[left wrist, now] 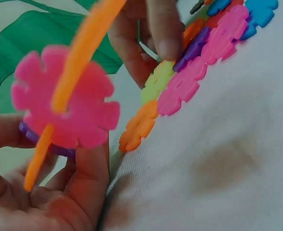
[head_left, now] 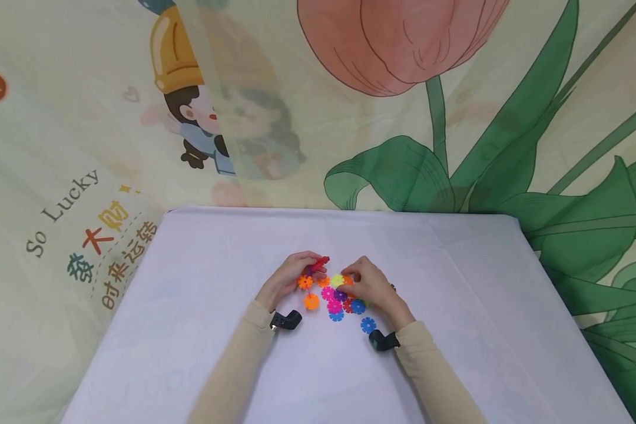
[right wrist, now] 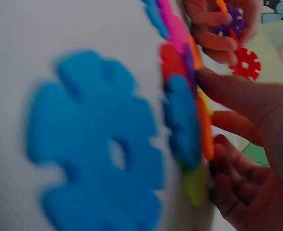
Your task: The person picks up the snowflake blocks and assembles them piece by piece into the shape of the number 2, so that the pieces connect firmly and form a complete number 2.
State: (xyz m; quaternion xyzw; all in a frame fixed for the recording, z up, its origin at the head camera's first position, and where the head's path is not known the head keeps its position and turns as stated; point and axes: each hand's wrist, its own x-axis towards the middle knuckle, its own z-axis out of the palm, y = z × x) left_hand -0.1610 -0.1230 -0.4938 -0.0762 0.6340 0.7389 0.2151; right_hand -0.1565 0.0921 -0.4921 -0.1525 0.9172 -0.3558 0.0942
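Observation:
In the head view my left hand (head_left: pixel 290 274) holds a joined cluster of notched plastic snowflake discs above the cloth. The cluster includes orange discs (head_left: pixel 311 302), a red disc (right wrist: pixel 253 68), a pink disc (left wrist: pixel 94 106) and a purple disc (right wrist: pixel 233 20). An edge-on orange disc crosses the pink one, close to the left wrist camera. Beside it my right hand (head_left: pixel 373 287) reaches into the loose discs, with fingertips touching around a yellow disc (head_left: pixel 337 280) and a purple disc (head_left: pixel 340 295). Whether it pinches one is unclear.
Loose pink (head_left: pixel 334 307), red and orange discs lie bunched on the white tablecloth (head_left: pixel 217 365). One blue disc (head_left: pixel 368 324) sits apart, nearer me. Black wrist cameras (head_left: pixel 287 320) are strapped to both wrists. A printed curtain (head_left: pixel 275 194) hangs behind the table.

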